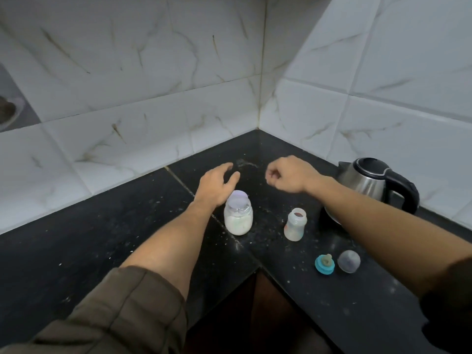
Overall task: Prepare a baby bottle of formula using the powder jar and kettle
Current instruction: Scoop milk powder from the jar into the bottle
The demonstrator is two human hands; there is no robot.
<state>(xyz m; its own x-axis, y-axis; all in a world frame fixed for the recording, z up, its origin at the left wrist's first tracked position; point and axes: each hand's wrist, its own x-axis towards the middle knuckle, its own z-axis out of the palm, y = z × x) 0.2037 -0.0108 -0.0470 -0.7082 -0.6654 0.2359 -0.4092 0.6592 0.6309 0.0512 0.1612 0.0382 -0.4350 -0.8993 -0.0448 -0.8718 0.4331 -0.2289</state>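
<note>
**Black granite corner, bottle parts laid out, both hands empty**

Black speckled stone countertop [127, 226] carrying everything needed, spread within easy reach. Clear glass powder jar with pale lid [238, 216], roughly half full of white powder, standing upright at centre, lid on. Small translucent plastic baby bottle [295, 224] at 3 o'clock from the jar, upright and uncapped, mouth open, probably to receive powder and water. Teal screw ring with nipple [324, 263] and clear domed cap [349, 261] parked side by side at 5 o'clock from the bottle, likely to keep them out of the pouring path. Stainless steel electric kettle with black handle [378, 185] at 2 o'clock, close to the tiled wall.

Left hand [217, 185] open, fingers loosely spread, holding nothing, hovering just beyond the jar at its 11 o'clock. Right hand [291, 175] loosely curled, apparently empty, at 1 o'clock from the jar, between jar and kettle. Judging by placement, jar lid next to come off.
</note>
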